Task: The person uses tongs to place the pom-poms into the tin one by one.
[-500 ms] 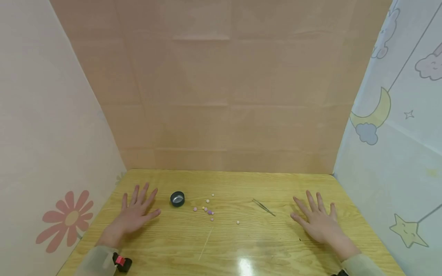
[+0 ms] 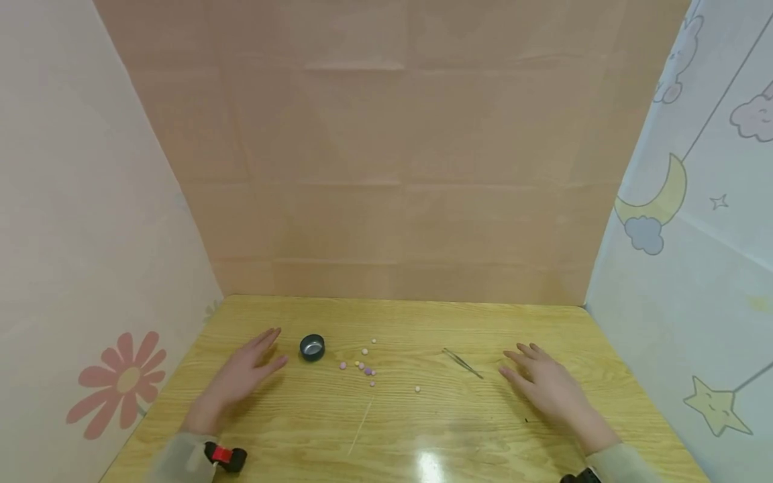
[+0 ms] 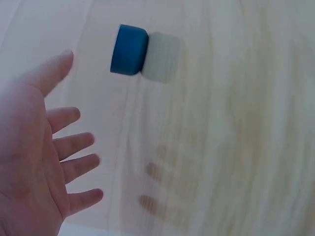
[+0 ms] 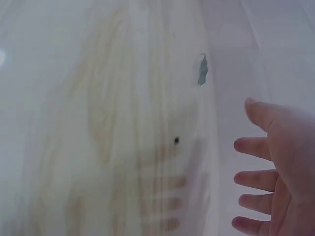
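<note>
My left hand (image 2: 243, 372) is held over the left part of the table, fingers extended and thumb apart, holding nothing. Just right of its fingertips stands a small dark round cup (image 2: 312, 347), whose blue side wall (image 3: 129, 50) shows beyond the thumb in the left wrist view. On the right, my right hand (image 2: 546, 382) hovers with fingers spread and nothing in them. Nearest to it lies a pair of metal tweezers (image 2: 462, 363), slanted on the wood. Between cup and tweezers are scattered several small beads, among them a purple one (image 2: 368, 371) and a white one (image 2: 417, 389).
A thin pale strand (image 2: 360, 426) lies on the wooden table (image 2: 290, 429) in front of the beads. A tiny black speck (image 2: 527, 420) is near my right hand. A brown paper sheet (image 2: 386, 154) rises behind the table, with patterned white sheets at both sides.
Both hands have gone from spread flat to raised and turned partly inward, palms more toward each other. The cup, beads and tweezers keep their places on the table.
</note>
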{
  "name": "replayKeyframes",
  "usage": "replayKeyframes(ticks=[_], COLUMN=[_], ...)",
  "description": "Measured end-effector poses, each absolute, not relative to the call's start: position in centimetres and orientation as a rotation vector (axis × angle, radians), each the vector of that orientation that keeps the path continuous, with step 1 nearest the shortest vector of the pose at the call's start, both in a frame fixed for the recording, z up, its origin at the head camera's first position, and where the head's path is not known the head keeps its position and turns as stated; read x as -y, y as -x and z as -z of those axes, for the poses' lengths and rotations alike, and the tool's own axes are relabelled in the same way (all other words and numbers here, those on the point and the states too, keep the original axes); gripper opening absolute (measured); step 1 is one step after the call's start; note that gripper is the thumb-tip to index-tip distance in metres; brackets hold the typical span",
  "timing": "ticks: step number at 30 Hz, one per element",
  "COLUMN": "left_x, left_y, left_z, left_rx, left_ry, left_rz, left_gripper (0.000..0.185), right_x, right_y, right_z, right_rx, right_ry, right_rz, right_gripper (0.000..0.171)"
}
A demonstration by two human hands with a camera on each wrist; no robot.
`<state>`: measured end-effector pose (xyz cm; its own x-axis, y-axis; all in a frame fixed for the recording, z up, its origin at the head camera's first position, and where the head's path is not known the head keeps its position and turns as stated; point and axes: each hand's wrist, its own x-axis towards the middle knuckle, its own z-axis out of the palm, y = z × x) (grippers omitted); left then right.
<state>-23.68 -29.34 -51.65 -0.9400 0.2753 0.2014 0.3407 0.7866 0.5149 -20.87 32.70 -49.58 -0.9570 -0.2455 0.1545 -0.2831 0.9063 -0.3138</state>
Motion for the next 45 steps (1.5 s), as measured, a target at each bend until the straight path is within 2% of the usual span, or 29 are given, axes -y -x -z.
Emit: replayKeyframes(ticks=[6, 13, 27, 45], left_x=[28.1, 26.1, 23.9, 24.7], left_y=[24.2, 24.8, 25.9, 26.7], left_z=[51.9, 51.8, 52.1, 53.9], left_rx=[2.82, 2.799, 2.775, 2.728], left_ry=[0.491, 0.477, 0.425, 0.374], left_rz=[1.033, 1.182, 1.395, 1.422], left_gripper=[0.071, 0.082, 0.091, 0.077], right_x=[-31.0, -28.7, -25.8, -25.0], right_y=[21.5, 22.0, 23.3, 24.3], right_z=[49.3, 49.0, 48.5, 51.2], right_rx=[2.944, 2.921, 2.976, 2.972], right_ry=[-0.414, -0.434, -0.419, -0.381], right_rz=[-0.63, -0.847, -0.958, -0.812], right_gripper=[0.053, 0.05, 0.047, 0.048])
